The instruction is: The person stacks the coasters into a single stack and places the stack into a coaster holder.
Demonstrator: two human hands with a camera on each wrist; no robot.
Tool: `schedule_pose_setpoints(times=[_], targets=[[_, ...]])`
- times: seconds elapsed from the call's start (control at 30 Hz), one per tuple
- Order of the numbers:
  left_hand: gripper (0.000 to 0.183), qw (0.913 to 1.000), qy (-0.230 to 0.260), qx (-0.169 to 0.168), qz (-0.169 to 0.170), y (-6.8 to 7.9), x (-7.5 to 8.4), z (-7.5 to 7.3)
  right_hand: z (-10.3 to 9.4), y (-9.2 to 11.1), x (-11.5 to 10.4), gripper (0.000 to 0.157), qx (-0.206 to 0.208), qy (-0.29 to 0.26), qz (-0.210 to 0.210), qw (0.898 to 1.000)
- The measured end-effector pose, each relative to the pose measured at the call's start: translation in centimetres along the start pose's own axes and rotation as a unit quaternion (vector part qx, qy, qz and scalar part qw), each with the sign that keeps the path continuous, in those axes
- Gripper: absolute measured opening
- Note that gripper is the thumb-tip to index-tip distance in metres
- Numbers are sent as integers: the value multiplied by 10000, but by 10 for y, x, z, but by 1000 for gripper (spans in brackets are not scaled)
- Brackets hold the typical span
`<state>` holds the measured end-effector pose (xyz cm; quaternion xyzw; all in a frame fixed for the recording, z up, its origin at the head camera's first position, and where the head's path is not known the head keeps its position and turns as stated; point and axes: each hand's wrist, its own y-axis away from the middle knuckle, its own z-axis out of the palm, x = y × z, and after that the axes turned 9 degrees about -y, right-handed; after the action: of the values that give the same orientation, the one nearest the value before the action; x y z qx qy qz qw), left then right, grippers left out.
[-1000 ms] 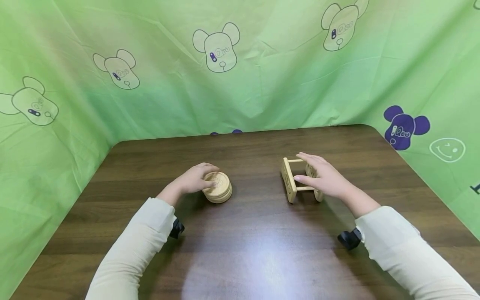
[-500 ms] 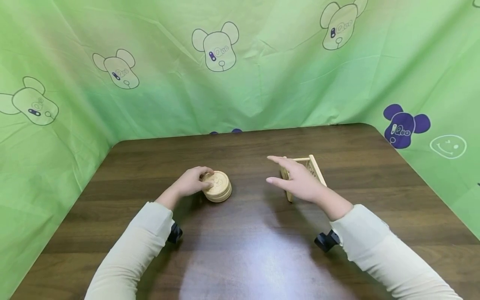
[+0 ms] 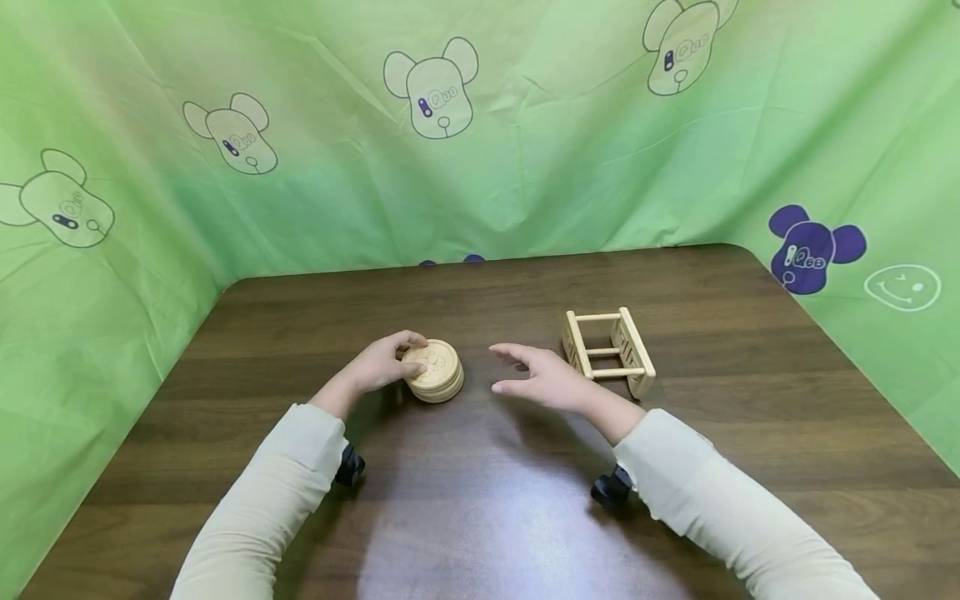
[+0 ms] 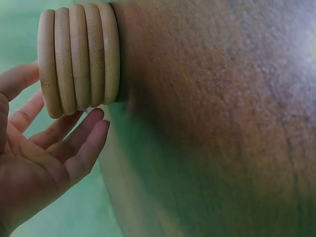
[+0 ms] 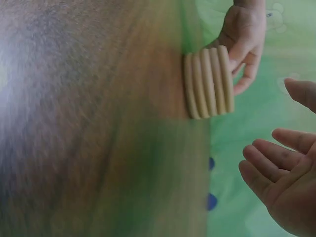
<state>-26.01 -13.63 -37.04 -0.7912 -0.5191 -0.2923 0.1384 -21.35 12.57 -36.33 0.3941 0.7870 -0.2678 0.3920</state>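
A stack of several round, pale wooden coasters (image 3: 444,364) lies on the brown table, the top one carrying an engraved pattern. At its left side is my left hand (image 3: 378,364), thumb and index fingertips resting on the top coaster (image 4: 49,64). The other fingers extend loosely beside the stack in the left wrist view. My right hand (image 3: 551,379) holds nothing and hovers between the stack and a wooden coaster holder (image 3: 636,354), its fingers pointing left toward the coasters. In the right wrist view, the right hand's fingers are apart and loosely bent.
The wooden holder, with slatted sides and crossbars, stands upright right of the right hand. Green curtains (image 3: 525,150) with bear-head prints hang along the table's (image 3: 337,300) back and sides. A black wrist camera (image 3: 611,487) sits beneath the right cuff.
My right hand has left the coaster holder and moved left toward the stack, uncovering the holder. My left hand stays at the coasters, with its index finger drawn slightly back.
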Motion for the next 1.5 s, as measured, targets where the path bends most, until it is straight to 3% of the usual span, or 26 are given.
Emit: schedule_pose_setpoints(times=[0.33,0.8,1.0,1.23,1.5], targets=[[39,9969,660,-202,-385,0,0,2,23,-23,9,54,-421,-676,368,9961],[40,9943,853,-258,-585,1,4,4,44,-46,15,61,-597,-1043,832,9893],[40,9851,1519,-210,-773,2,5,9,45,-51,13,64,-550,-1300,1068,9842],[40,9775,1917,99,-876,3,2,16,48,-52,14,60,-254,-2298,1275,9645],[40,9598,2634,265,-929,7,-2,16,57,-50,8,51,408,-3451,1256,9292]])
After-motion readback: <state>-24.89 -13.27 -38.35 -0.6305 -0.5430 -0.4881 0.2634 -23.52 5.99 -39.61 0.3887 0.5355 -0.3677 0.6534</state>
